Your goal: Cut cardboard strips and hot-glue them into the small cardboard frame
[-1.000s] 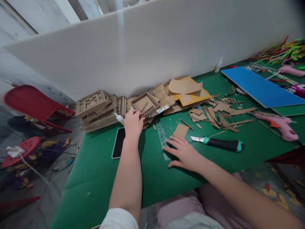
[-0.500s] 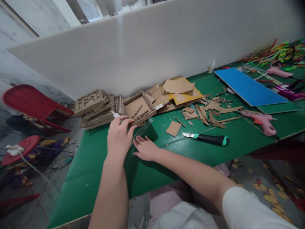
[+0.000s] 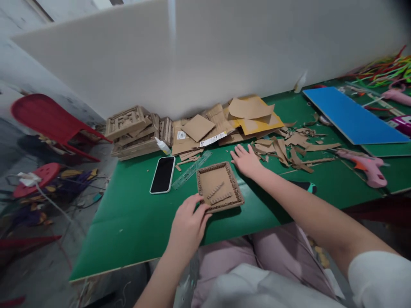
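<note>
Cardboard tray [image 3: 214,176]: matt, corrugated, rough-edged; ruler [image 3: 192,170]: clear smooth plastic; phone [image 3: 162,175]: glossy-faced; tabletop [image 3: 135,222]: smooth, slight sheen; chair [image 3: 48,114]: smooth-looking red plastic

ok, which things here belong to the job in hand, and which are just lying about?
In hand, judging by the hands:
- cardboard tray, left hand at its near-left corner
- ridged strips inside it
- probably the cardboard scraps beside the right hand

Apparently just lying about:
- phone
- blue board
- nearer pink glue gun
- red chair

From above the lap [image 3: 224,256], the head camera looks forward and down across the green table [image 3: 135,226]
</note>
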### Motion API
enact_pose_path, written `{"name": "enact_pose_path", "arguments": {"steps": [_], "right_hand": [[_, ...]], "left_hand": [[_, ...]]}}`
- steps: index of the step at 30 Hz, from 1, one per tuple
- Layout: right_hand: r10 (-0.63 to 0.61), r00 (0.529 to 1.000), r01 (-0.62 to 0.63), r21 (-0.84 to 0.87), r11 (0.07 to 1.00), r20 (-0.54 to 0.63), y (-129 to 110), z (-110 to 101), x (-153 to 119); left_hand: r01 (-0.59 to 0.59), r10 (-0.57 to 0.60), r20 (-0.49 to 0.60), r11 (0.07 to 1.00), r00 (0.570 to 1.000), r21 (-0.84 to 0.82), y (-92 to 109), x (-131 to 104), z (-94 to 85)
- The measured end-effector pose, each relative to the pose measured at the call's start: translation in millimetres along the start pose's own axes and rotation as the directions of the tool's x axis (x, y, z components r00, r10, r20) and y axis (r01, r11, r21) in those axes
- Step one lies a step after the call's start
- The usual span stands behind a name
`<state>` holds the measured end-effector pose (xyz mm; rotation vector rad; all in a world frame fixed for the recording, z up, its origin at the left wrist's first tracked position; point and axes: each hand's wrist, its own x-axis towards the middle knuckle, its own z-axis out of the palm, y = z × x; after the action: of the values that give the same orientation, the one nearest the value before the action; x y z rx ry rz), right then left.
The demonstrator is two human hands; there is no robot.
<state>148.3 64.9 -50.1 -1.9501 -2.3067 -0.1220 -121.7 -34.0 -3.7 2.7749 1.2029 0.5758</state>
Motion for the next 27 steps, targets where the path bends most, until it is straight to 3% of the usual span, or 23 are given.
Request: {"name": "enact_pose_path", "arguments": {"steps": [3,6,8,11,14,16,21,27], "right_hand": [[0.021,0.999,-0.022,-0.010,1.000,-0.041,8,-10,1],[0.008,0.995,-0.007,0.009,1.000,-0.096,15,-28,-21],[-0.048,0.992,0.054,0.054,0.997,-0.118,25,-39,-50],[-0.005,0.994,0.011,0.057,0.998,-0.106,47,-44,-105],[0.072,0.991,-0.063,0.082,0.995,-0.115,66,-33,-152],[0.121,0.984,-0.108,0.102,0.989,-0.132,71,-23,-168],[0.168,0.963,-0.155,0.080,0.985,-0.209,68,-11,-160],[0.101,0.967,-0.087,0.069,0.994,-0.235,70,-11,-136]], "left_hand": [[-0.008,0.009,0.028,0.999,1.000,-0.032,10,-9,13.1],[-0.018,0.019,0.025,0.999,1.000,-0.039,16,-10,22.5],[-0.038,0.039,0.032,0.999,0.999,-0.038,17,-9,28.0],[-0.066,0.068,0.032,0.997,0.997,-0.038,17,-6,35.9],[-0.103,0.103,0.020,0.994,0.994,-0.042,16,-3,41.5],[-0.130,0.131,0.020,0.990,0.991,-0.060,16,0,41.8],[-0.039,0.044,0.045,0.991,0.998,-0.125,11,22,31.0],[-0.066,0.051,0.282,0.997,0.958,0.046,11,66,32.0]]}}
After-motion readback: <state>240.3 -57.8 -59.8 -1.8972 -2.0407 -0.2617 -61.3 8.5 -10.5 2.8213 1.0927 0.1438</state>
